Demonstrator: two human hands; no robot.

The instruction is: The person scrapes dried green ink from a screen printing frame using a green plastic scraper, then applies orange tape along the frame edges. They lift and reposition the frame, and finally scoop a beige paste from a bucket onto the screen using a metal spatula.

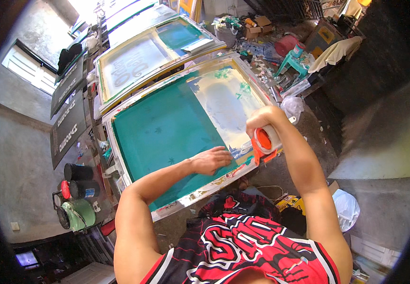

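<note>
In front of me lies a silk-screen frame (186,195) with a pale, worn wooden border. Green mesh (167,128) covers its left part, and a cloudy, pale strip with yellowish edges (228,104) runs along its right. My left hand (209,161) rests over the green mesh near the front edge, fingers stretched and holding nothing visible. At the frame's right edge my right hand (263,118) grips a white tub (274,137), tilted so that its orange paint-like content (262,139) shows. Orange runs down its side. My right fingers are partly hidden.
A second screen frame (143,61) lies just beyond. Dark printed panels (67,123) line the left side, with black cans (82,187) and a green container (79,215) below. Back right are a turquoise stool (294,64), cardboard boxes (259,27) and clutter; plastic bags (346,208) lie near me.
</note>
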